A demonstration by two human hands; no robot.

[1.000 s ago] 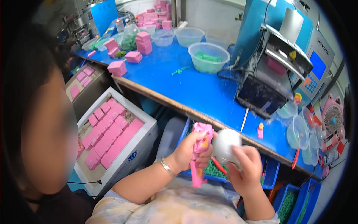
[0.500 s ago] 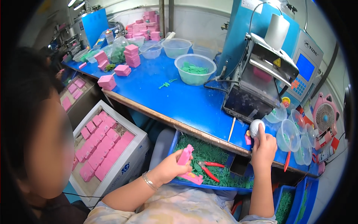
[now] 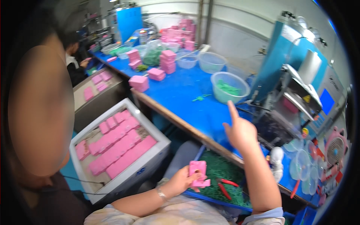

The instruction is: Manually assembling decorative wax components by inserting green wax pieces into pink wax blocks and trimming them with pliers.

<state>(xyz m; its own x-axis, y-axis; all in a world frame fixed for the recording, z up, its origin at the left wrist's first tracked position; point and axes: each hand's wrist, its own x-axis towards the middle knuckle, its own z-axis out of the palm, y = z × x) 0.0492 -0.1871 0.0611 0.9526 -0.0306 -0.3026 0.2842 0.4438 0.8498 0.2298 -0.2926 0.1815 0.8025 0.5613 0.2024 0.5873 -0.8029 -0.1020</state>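
My left hand [image 3: 183,182] grips a pink rubber mould [image 3: 198,170], its parts spread unevenly between the fingers, above the blue tray's green scraps [image 3: 219,172]. Over the table's front edge, my right hand [image 3: 243,133] holds nothing visible. Its index finger is stretched out and the thumb stands apart, with the fingertip just below a clear bowl [image 3: 221,96] of green pieces [image 3: 228,88]. Red-handled cutters [image 3: 226,187] lie on the scraps beside the mould. A white rounded thing [image 3: 276,154], blurred, sits on the table beyond my right forearm.
At the left, a white box [image 3: 153,150] holds rows of pink moulds [image 3: 120,144]; a person [image 3: 41,112] is close beside it. More pink moulds [image 3: 167,62] stand stacked on the blue table [image 3: 180,108]. A machine [image 3: 296,101] and clear bowls [image 3: 300,165] occupy the right.
The view has swung left. My right hand has left the white ball and moved left over the table, index finger extended. My left hand still holds the pink mould, now turned differently.
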